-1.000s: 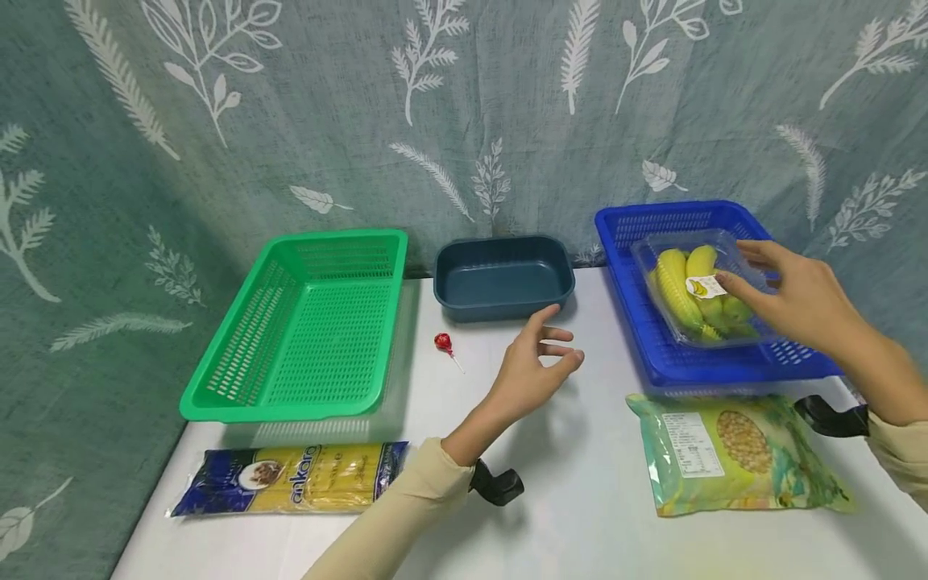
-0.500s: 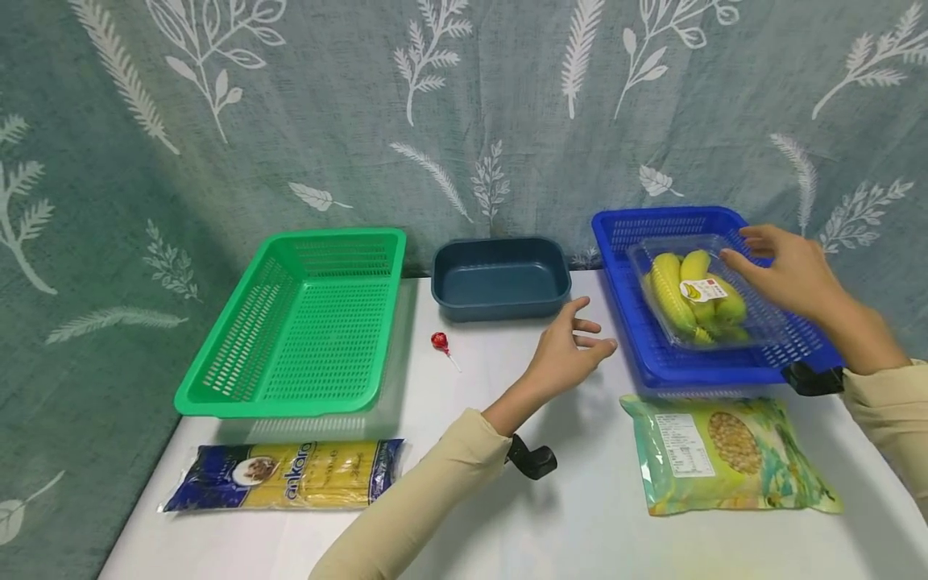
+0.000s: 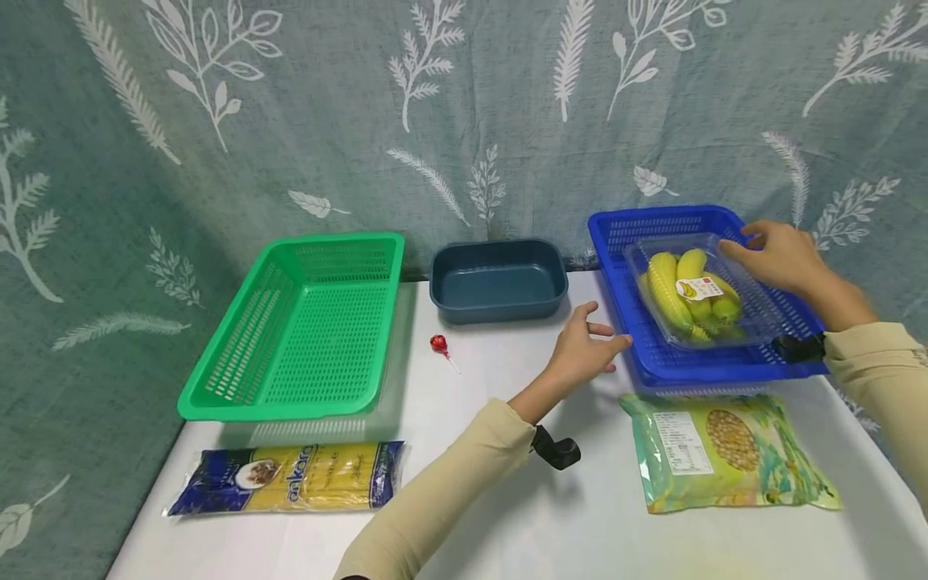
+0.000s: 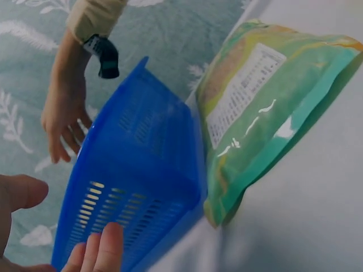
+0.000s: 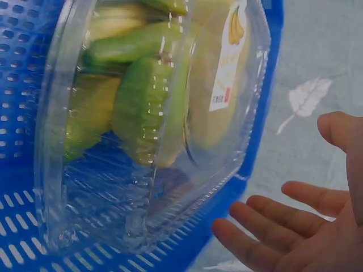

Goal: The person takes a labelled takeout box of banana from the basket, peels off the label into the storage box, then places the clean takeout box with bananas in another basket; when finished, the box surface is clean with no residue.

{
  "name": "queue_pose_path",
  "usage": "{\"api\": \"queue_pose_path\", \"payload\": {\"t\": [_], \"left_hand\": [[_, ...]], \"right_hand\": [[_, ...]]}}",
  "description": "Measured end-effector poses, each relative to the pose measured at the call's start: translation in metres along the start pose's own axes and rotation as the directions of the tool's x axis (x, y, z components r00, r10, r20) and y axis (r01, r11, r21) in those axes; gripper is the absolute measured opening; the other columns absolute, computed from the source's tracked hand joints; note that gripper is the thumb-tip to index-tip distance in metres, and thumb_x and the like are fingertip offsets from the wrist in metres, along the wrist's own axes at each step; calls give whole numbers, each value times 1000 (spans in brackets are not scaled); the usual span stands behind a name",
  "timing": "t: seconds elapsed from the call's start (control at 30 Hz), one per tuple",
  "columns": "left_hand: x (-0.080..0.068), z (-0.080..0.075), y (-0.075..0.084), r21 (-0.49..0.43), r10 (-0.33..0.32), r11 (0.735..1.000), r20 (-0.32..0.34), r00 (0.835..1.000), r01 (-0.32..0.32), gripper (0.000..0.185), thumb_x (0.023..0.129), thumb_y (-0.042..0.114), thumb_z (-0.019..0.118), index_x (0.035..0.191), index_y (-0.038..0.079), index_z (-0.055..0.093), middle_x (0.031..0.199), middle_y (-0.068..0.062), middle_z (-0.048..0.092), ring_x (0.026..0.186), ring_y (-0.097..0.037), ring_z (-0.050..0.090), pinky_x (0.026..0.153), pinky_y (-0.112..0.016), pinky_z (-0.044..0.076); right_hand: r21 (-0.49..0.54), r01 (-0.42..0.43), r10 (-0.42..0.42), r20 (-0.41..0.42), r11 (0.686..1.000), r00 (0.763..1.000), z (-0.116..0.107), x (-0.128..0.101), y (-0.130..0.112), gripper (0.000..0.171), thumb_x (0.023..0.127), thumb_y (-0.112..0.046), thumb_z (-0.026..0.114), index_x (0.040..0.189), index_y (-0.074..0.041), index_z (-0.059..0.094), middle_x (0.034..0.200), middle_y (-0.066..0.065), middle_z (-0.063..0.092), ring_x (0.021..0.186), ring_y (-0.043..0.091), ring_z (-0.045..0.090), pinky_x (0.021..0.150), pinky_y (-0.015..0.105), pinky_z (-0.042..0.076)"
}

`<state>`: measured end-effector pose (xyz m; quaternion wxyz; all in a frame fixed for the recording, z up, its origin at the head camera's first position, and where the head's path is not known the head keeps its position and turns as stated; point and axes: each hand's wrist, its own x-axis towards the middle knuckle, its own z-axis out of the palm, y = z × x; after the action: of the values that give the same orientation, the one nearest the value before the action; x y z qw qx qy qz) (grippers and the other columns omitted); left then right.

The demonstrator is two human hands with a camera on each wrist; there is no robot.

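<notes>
A clear plastic box of bananas (image 3: 692,294) with a white label lies in the blue basket (image 3: 656,366). Over the basket's right rim hovers my right hand (image 3: 779,256), fingers spread and holding nothing. In the right wrist view, a gap separates that hand (image 5: 300,221) from the clear box (image 5: 142,113). My left hand (image 3: 583,346) is beside the basket's left side, thumb and fingers apart with nothing between them. The left wrist view has its fingers (image 4: 108,249) in front of the blue basket (image 4: 147,153); whether they touch it I cannot tell.
A green basket (image 3: 319,346) stands on the left, with a pack of spaghetti (image 3: 290,479) before it. Between the baskets are a dark blue tub (image 3: 500,310) and a red lollipop (image 3: 439,344). A green-yellow bag (image 3: 732,455) lies in front of the blue basket.
My right hand has drawn away from the clear box, which rests in the blue basket. My left hand has moved right, up to the basket's side.
</notes>
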<state>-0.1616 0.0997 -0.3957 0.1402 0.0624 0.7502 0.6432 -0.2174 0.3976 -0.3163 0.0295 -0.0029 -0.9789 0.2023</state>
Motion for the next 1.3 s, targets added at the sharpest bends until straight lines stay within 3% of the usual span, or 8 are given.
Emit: {"api": "queue_pose_path", "payload": {"t": [0.23,0.43,0.7,0.77,0.9,1.07,1.2,1.3], "left_hand": [[5,2,-5,-97,-54,994,12,998,55,82,78,20,78,144,16,30,98,0,60,69,-24,67,53,-28,55],[9,2,-4,-368,-74,925,65,995,93,78,76,2,75,140,8,30,87,-9,63,81,-25,66,59,-35,56],[14,19,2,-333,-103,936,42,994,111,77,72,-3,78,137,12,38,88,-6,57,70,-17,62,55,-33,56],[13,23,3,-337,-111,934,41,993,119,76,71,-6,77,135,12,41,88,-7,57,68,-17,62,55,-33,56],[12,26,5,-340,-120,933,27,992,122,73,70,-10,75,132,13,44,88,-8,57,65,-17,62,54,-32,56],[11,26,5,-346,-122,930,25,992,123,71,70,-12,74,130,14,46,84,-8,56,60,-16,59,51,-32,55],[10,25,4,-357,-122,926,37,992,127,69,71,-12,74,129,14,46,78,-5,54,57,-16,58,51,-32,55],[10,25,5,-358,-117,925,43,992,124,68,71,-12,74,128,14,46,76,-4,53,57,-15,57,51,-31,55]], "right_hand": [[20,-46,44,77,999,996,7,17,4,90,90,-61,38,128,20,39,120,43,42,99,54,47,78,64,40],[60,-118,102,218,991,971,10,28,5,99,86,-68,39,133,20,32,101,34,52,73,36,58,62,49,49],[19,-162,152,247,987,957,12,38,13,107,82,-72,39,131,22,31,97,35,52,62,30,55,61,45,48],[5,-152,146,250,988,957,13,39,13,101,83,-70,41,124,22,39,102,38,48,59,28,55,57,44,48],[6,-153,144,307,988,941,19,45,12,73,86,-63,47,84,9,54,56,9,44,41,14,40,44,34,43],[32,-218,185,413,976,892,23,48,13,58,87,-59,50,54,-12,42,46,-5,33,41,10,34,43,31,41],[124,-292,197,492,948,848,25,47,14,68,88,-59,49,84,9,49,60,6,45,54,18,50,58,40,52],[218,-346,190,522,913,831,27,45,18,91,87,-58,52,124,21,28,87,23,56,74,24,61,69,45,54]]}}
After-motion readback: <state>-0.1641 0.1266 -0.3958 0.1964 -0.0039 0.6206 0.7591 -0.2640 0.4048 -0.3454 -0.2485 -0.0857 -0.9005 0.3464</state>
